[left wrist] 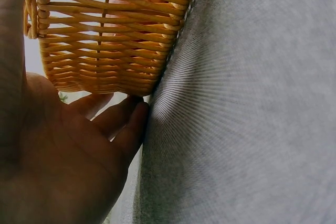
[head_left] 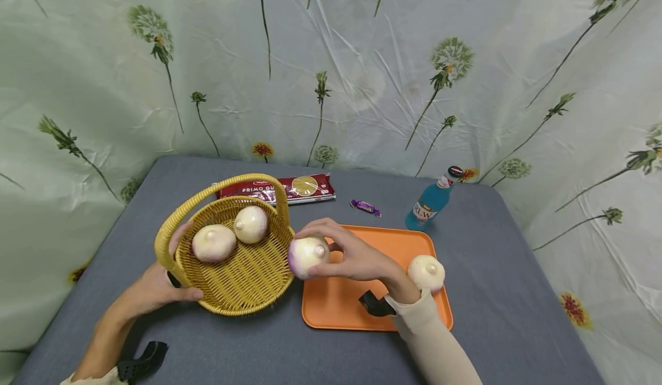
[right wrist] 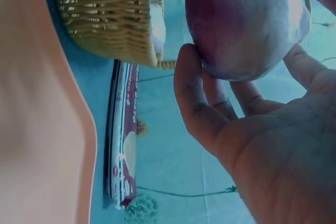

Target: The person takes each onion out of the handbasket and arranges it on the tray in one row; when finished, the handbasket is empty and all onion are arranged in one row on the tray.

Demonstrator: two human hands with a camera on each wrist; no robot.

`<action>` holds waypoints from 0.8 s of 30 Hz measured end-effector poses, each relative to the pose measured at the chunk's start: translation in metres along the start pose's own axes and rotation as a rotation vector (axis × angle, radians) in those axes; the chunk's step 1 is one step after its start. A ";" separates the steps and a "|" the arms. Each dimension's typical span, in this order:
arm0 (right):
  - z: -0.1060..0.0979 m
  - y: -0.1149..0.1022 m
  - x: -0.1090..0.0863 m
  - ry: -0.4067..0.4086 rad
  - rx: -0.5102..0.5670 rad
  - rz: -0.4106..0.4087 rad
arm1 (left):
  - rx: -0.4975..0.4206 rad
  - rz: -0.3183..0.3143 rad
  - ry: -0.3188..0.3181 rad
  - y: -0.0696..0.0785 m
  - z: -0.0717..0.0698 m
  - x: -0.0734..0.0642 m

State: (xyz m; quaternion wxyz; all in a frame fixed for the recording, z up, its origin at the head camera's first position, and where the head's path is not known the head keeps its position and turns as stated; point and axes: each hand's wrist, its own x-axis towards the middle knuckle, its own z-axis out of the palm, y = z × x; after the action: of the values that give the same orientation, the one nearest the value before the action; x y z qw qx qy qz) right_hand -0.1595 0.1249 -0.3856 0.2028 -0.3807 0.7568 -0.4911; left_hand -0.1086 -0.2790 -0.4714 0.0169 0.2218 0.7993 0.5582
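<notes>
My right hand (head_left: 357, 253) grips a white and purple turnip (head_left: 308, 257) between thumb and fingers, beside the right rim of a yellow wicker basket (head_left: 243, 301). In the right wrist view the turnip (right wrist: 241, 24) sits against the fingertips, its purple side facing the camera. My left hand (head_left: 155, 287) holds the basket's left side, thumb at the front rim and fingers partly hidden behind the handle. Two turnips, one at the left (head_left: 214, 243) and one farther back (head_left: 251, 224), lie inside the basket. Another turnip (head_left: 426, 273) lies on the orange tray (head_left: 336, 310), near my right forearm.
Behind the basket lies a red pasta packet (head_left: 315, 188), partly covered by the arched handle. A purple-wrapped candy (head_left: 365, 207) lies right of it. A blue bottle (head_left: 429, 204) stands behind the tray's far right corner. Floral cloth (head_left: 362, 86) hangs behind the grey table (head_left: 248, 350).
</notes>
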 end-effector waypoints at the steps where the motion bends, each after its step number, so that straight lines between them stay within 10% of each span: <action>1: -0.001 0.000 -0.002 0.006 -0.003 0.000 | 0.007 0.001 0.004 0.000 0.000 0.000; 24: -0.014 0.007 -0.043 0.119 -0.059 0.119 | 0.030 -0.029 0.002 0.000 0.001 -0.001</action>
State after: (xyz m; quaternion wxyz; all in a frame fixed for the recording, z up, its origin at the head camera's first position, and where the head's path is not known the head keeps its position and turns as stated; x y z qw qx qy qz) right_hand -0.1448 0.1686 -0.3890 0.1750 -0.3109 0.8029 -0.4776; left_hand -0.1077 -0.2782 -0.4717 0.0208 0.2098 0.8108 0.5461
